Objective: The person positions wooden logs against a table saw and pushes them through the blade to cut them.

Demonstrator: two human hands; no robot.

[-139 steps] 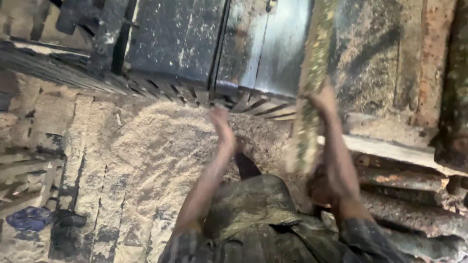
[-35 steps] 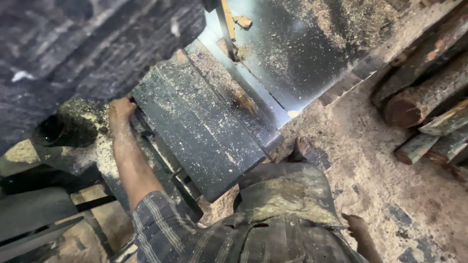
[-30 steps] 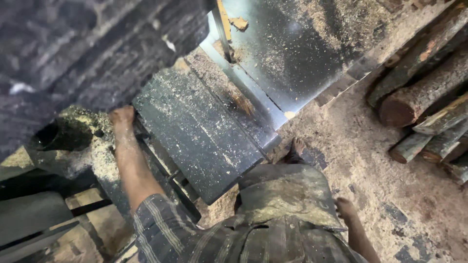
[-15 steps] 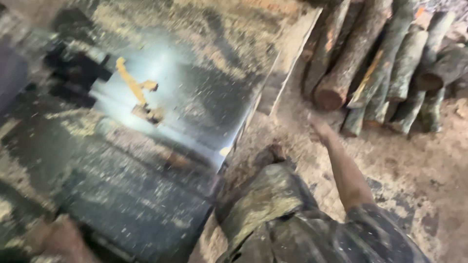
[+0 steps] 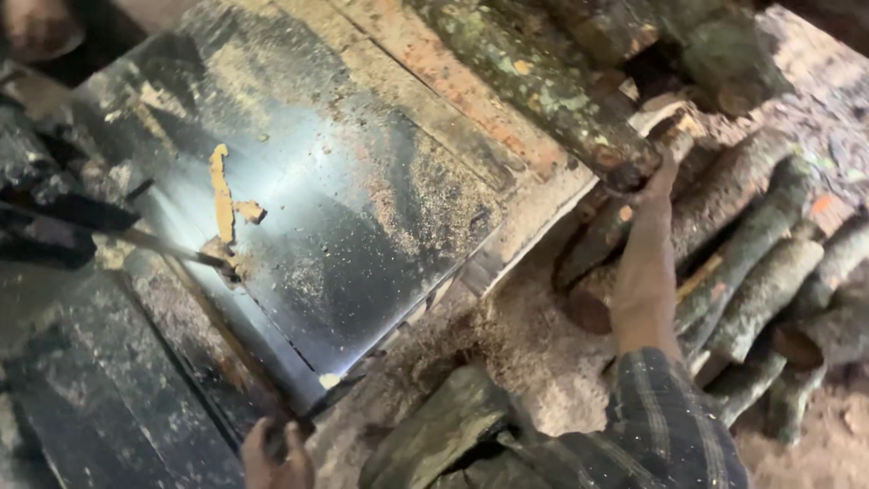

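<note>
- The right hand [image 5: 665,172] reaches out to the pile of logs [image 5: 760,272] past the right edge of the steel saw table [image 5: 362,217]; its fingers touch the cut end of a mossy log [image 5: 552,100] lying along that edge; whether they grip it I cannot tell
- The left hand [image 5: 276,453] rests at the table's near edge, fingers loosely curled, holding nothing visible
- Judged step: picking a log; a firm grip on the log end comes before any lift
</note>
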